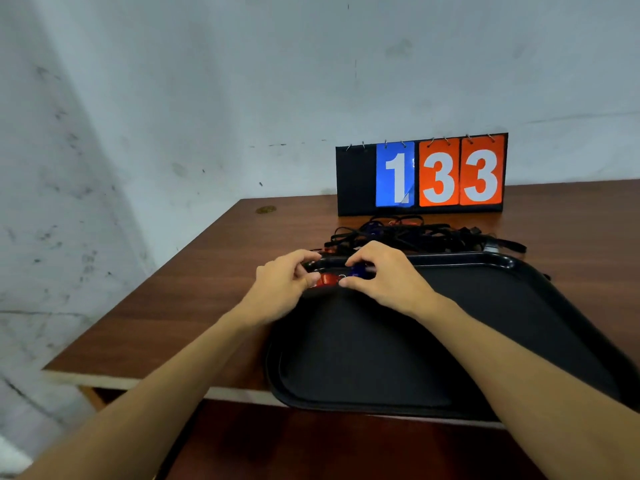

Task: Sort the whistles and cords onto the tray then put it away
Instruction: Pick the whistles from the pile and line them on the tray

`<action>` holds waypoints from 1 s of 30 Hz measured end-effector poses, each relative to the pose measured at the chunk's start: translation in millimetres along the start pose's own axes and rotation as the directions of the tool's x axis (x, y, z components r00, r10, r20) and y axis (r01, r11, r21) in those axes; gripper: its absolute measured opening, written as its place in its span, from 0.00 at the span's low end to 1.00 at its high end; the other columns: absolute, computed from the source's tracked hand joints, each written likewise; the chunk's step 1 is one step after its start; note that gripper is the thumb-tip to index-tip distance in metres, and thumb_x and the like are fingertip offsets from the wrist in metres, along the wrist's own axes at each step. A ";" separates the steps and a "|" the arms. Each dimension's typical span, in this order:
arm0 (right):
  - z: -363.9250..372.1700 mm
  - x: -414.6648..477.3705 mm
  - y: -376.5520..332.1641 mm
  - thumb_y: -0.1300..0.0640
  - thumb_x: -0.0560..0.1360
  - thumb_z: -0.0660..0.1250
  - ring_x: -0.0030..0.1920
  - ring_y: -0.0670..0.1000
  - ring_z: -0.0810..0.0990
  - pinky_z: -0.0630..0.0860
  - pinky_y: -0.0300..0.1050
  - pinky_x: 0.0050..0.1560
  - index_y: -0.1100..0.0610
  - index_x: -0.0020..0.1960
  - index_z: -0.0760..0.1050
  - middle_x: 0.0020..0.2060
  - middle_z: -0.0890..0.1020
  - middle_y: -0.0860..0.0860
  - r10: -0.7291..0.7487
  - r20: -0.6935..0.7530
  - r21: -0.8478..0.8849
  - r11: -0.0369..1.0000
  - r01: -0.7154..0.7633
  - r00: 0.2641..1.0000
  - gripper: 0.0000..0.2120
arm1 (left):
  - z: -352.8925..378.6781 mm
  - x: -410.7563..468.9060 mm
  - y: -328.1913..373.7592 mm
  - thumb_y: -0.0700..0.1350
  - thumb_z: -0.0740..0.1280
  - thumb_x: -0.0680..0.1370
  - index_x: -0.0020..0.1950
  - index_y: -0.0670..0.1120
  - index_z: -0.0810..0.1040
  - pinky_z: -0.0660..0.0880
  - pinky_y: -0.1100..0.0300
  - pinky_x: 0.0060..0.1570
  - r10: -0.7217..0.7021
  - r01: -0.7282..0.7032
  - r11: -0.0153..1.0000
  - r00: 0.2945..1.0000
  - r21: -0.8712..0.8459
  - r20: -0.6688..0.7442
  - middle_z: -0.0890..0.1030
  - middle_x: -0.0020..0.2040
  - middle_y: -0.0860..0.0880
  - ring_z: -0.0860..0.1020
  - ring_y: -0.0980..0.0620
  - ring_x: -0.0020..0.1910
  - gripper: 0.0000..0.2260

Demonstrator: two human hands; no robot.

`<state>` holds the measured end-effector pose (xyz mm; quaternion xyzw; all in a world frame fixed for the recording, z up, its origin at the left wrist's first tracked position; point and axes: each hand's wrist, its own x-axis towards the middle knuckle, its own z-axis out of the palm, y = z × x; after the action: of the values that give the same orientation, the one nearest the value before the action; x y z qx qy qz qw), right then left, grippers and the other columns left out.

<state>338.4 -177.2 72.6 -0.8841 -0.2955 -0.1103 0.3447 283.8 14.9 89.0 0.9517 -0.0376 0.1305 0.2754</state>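
left hand [280,287] pinches a red whistle [326,279], right hand [386,277] a blue whistle [356,270], over the black tray's [381,358] far corner; tangled cords [415,235] lie behind.

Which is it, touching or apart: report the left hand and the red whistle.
Touching. The head view shows the left hand, thumb tip pressed against the red whistle, in the tray.

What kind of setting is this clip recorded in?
Probably a bare indoor sports-equipment or store room: a scuffed white wall, a wooden table with a flip scoreboard showing 133, and tangled whistle cords behind a black tray.
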 end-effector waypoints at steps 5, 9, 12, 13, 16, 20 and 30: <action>-2.6 0.5 0.2 0.44 0.70 0.72 0.54 0.44 0.73 0.66 0.37 0.55 0.52 0.60 0.80 0.53 0.74 0.45 0.010 0.050 -0.065 0.998 -0.006 0.999 0.21 | 6.9 2.1 14.8 0.48 0.56 0.82 0.66 0.60 0.72 0.62 0.51 0.64 0.000 -0.006 0.993 0.998 0.117 0.055 0.80 0.41 0.56 0.76 0.54 0.50 0.14; -5.6 -0.6 2.6 0.42 0.68 0.72 0.53 0.43 0.72 0.67 0.37 0.54 0.51 0.58 0.81 0.52 0.72 0.44 0.015 0.056 -0.073 0.997 -0.011 0.998 0.22 | 9.9 8.5 12.3 0.44 0.51 0.83 0.67 0.59 0.72 0.55 0.53 0.63 0.013 -0.031 0.987 0.993 0.158 0.116 0.77 0.63 0.55 0.70 0.51 0.66 0.18; -6.5 -0.9 1.2 0.42 0.68 0.73 0.55 0.44 0.71 0.67 0.36 0.53 0.51 0.57 0.80 0.53 0.71 0.44 0.007 0.064 -0.063 0.998 -0.003 0.998 0.21 | 10.3 11.1 9.8 0.46 0.53 0.83 0.67 0.57 0.72 0.53 0.58 0.58 0.015 -0.030 0.995 0.989 0.100 0.144 0.78 0.52 0.57 0.69 0.53 0.62 0.16; -6.5 -0.7 0.4 0.43 0.68 0.73 0.55 0.44 0.71 0.67 0.35 0.53 0.51 0.57 0.80 0.52 0.71 0.44 -0.002 0.069 -0.062 0.998 0.006 0.998 0.21 | 10.9 12.0 9.4 0.48 0.54 0.83 0.68 0.56 0.72 0.53 0.57 0.58 0.017 -0.030 0.996 0.988 0.082 0.154 0.76 0.49 0.57 0.68 0.53 0.61 0.15; -6.0 0.4 -4.9 0.44 0.67 0.75 0.52 0.43 0.72 0.70 0.33 0.50 0.51 0.55 0.79 0.51 0.71 0.43 -0.030 0.065 -0.023 0.999 0.032 0.997 0.20 | 9.7 18.9 1.4 0.51 0.57 0.82 0.68 0.56 0.71 0.57 0.56 0.60 0.018 -0.031 0.997 0.983 0.068 0.182 0.70 0.52 0.51 0.64 0.50 0.61 0.15; -7.6 -1.8 -4.9 0.48 0.67 0.76 0.52 0.42 0.73 0.74 0.32 0.51 0.52 0.54 0.78 0.51 0.72 0.43 -0.040 0.068 0.004 0.999 0.040 0.997 0.18 | 9.7 21.6 -9.9 0.52 0.61 0.80 0.69 0.55 0.71 0.61 0.53 0.68 0.042 -0.026 0.997 0.977 -0.079 0.208 0.62 0.55 0.51 0.63 0.52 0.60 0.17; -0.8 -1.4 -10.0 0.46 0.72 0.71 0.51 0.42 0.75 0.72 0.36 0.54 0.49 0.55 0.78 0.51 0.77 0.44 -0.049 0.070 -0.052 0.997 0.052 0.996 0.14 | 6.0 12.7 -22.1 0.44 0.67 0.77 0.63 0.54 0.75 0.62 0.70 0.53 0.155 -0.102 0.950 0.974 -0.295 0.164 0.72 0.57 0.58 0.64 0.58 0.59 0.15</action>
<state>331.2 -172.5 78.0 -0.8886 -0.3265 -0.0962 0.3074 300.5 30.4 76.2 0.9056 -0.1436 0.0526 0.3955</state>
